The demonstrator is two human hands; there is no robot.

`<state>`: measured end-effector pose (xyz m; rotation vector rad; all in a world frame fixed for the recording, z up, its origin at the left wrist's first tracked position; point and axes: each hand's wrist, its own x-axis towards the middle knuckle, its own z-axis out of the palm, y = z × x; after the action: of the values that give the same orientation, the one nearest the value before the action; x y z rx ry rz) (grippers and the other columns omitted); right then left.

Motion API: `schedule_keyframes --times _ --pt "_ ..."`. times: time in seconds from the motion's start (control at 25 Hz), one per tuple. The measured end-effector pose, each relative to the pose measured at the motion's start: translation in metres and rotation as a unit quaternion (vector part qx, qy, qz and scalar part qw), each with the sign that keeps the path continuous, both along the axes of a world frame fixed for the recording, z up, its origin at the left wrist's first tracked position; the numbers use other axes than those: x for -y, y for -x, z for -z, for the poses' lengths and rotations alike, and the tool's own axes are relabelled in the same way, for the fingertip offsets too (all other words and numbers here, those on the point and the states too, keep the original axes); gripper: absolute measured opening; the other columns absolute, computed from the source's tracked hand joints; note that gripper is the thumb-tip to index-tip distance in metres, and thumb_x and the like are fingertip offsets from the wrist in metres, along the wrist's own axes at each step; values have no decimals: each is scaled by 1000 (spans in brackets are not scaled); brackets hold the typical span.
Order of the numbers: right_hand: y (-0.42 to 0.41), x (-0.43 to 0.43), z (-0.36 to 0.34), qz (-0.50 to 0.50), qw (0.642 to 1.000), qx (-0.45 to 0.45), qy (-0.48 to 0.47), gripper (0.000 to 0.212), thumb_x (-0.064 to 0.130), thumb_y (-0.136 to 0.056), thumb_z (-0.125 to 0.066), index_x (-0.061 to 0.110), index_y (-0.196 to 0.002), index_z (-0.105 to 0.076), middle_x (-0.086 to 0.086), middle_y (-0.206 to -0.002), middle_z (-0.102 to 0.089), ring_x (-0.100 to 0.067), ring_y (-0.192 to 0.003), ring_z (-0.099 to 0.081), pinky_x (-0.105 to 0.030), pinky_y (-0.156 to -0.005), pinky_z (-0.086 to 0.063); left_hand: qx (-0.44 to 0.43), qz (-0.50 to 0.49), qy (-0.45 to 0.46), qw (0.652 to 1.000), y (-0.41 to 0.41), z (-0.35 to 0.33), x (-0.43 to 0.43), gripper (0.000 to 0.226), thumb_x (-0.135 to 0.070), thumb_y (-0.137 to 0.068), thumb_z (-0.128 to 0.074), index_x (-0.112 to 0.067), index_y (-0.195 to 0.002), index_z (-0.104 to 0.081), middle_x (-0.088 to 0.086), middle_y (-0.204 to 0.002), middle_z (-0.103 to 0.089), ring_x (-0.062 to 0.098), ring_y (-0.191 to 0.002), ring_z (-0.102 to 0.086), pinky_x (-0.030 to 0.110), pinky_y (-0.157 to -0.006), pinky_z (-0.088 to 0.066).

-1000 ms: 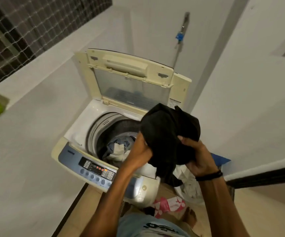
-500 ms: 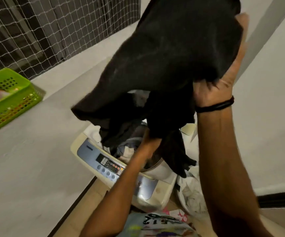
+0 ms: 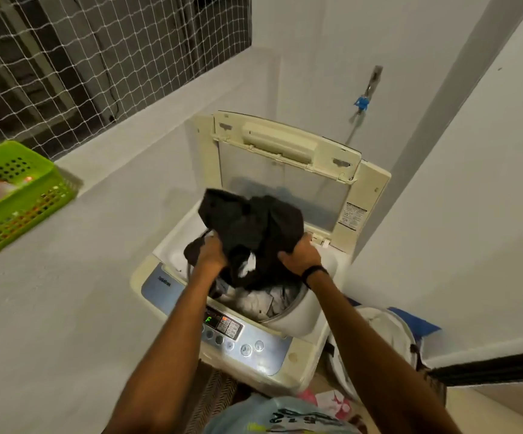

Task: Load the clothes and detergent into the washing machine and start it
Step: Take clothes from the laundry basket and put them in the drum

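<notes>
A cream top-loading washing machine (image 3: 288,368) stands in the corner with its lid (image 3: 285,170) raised. A bunched black garment (image 3: 254,227) hangs over the open drum. My left hand (image 3: 211,253) grips its left side and my right hand (image 3: 299,256) grips its right side. Below it, white and grey clothes (image 3: 261,303) lie in the drum. The blue control panel (image 3: 238,336) at the front shows a lit green display.
A green plastic basket (image 3: 12,195) sits on the wall ledge at left, under a netted window. A white laundry bag (image 3: 376,343) stands on the floor right of the machine. A pink packet (image 3: 326,400) lies at its foot. A tap (image 3: 362,103) is on the back wall.
The black garment was held up high in front of the camera half a second ago. Both hands have brought it down over the drum opening.
</notes>
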<state>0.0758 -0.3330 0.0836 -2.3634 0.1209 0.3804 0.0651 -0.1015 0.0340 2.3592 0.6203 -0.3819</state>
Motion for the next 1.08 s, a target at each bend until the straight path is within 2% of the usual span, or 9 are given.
schedule_keyframes --times 0.08,0.16,0.4,0.52,0.6,0.72,0.84,0.92,1.08 --pt "15 16 37 -55 990 -87 94 46 32 -88 -63 7 -125 -52 -16 -123 -60 -33 -114 -58 -36 -96 -46 -129 115 -61 983 22 7 25 84 -44 -87 -59 -3 -151 -22 25 -146 -42 39 -133 -46 41 -109 -41" --pt "29 35 60 -40 988 -122 89 30 33 -91 -57 5 -97 -65 -11 -101 -68 -31 -99 -65 -35 -84 -52 -186 192 -11 964 55 8 57 68 -39 -92 -59 -7 -148 -35 17 -146 -47 33 -132 -49 35 -106 -42" --pt "66 125 109 136 976 -166 27 26 22 -88 -57 14 -64 -61 -7 -78 -69 -24 -75 -64 -31 -70 -53 -43 236 135 961 81 16 170 32 -30 -94 -60 -21 -124 -61 -1 -107 -67 18 -104 -65 25 -85 -51" --pt "97 188 153 187 953 -239 2 18 24 -88 -57 25 -70 -58 -2 -80 -68 -22 -81 -65 -33 -75 -55 -83 287 177 938 88 32 240 33 -34 -94 -60 -24 -125 -61 -6 -112 -66 9 -103 -62 15 -82 -44" --pt "120 225 176 224 933 -281 -7 14 23 -87 -56 16 -88 -68 -2 -80 -67 -18 -71 -64 -28 -68 -57 -127 299 188 927 91 50 281 34 -34 -94 -61 -24 -126 -61 -7 -119 -67 7 -106 -61 12 -85 -44" --pt "150 280 227 196 904 -380 -7 22 19 -92 -52 8 -100 -68 -3 -82 -66 -10 -66 -67 -19 -56 -54 -202 256 192 926 97 91 343 27 -35 -95 -58 -25 -120 -62 -14 -109 -62 5 -102 -60 4 -72 -40" --pt "159 330 293 230 871 -434 -20 13 18 -85 -56 16 -73 -62 -7 -82 -67 -25 -81 -68 -35 -67 -57 -251 187 172 934 98 162 391 28 -38 -91 -55 -24 -112 -66 -8 -106 -68 13 -98 -65 23 -82 -53" --pt "147 355 329 225 860 -455 -45 5 19 -84 -60 17 -80 -58 -6 -86 -62 -21 -74 -61 -27 -59 -52 -294 136 154 934 98 232 410 31 -43 -81 -52 -26 -100 -69 -1 -99 -73 19 -92 -69 39 -88 -56" --pt "115 393 448 192 856 -478 -50 15 22 -89 -53 13 -98 -61 -5 -101 -65 -24 -88 -62 -30 -77 -53 -344 15 134 929 92 395 431 3 -26 -75 -65 -27 -76 -67 5 -98 -74 25 -92 -70 43 -90 -57"
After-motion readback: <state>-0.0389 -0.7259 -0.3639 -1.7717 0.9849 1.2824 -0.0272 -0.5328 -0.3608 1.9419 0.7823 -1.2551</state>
